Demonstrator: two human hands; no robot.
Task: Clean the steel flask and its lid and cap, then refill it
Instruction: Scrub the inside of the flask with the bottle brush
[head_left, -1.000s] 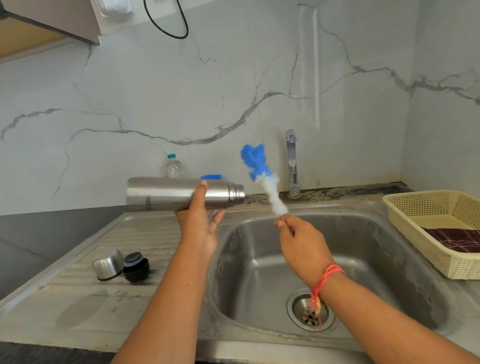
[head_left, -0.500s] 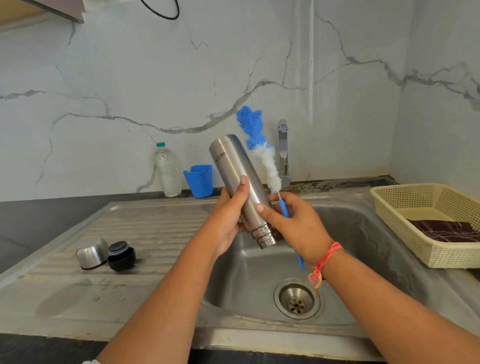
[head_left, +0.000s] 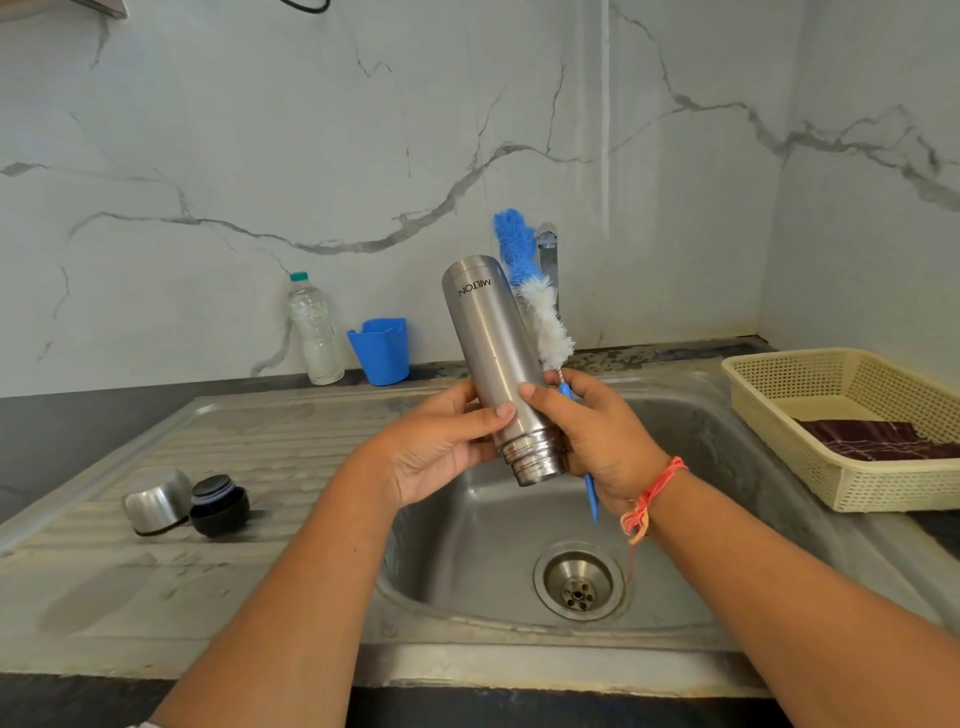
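well, the person is holding the steel flask (head_left: 493, 358) upside down and slightly tilted between both hands, its threaded mouth pointing down over the sink basin (head_left: 701, 467) beneath them. the left hand (head_left: 441, 447) is gripping the flask's lower body, thumb and fingers curling round it. the right hand (head_left: 597, 436) is trapping the thin blue handle of the bottle brush (head_left: 540, 312) in its curled fingers while its thumb is pressing on the flask too (one hand doing two jobs). the bristle head is standing up just behind the flask, touching it or nearly so; i can't tell which.

what i'm worrying about: the steel looks slick and the right hand is splitting its grip, so the flask could be sliding mouth-first into the basin and denting, or the brush could be dropping toward the drain. the bristles are also reaching up close to the tap (head_left: 548, 249) behind the hands, so a careless wrist turn risks knocking them against it.

for moving, there's free room below the hands down to the basin floor. off to the left, the steel cap (head_left: 156, 501) and black lid (head_left: 218, 504) are sitting together on the drainboard (head_left: 260, 457), well apart from the hands. to the right, the cream basket (head_left: 779, 384) is closing off that side.
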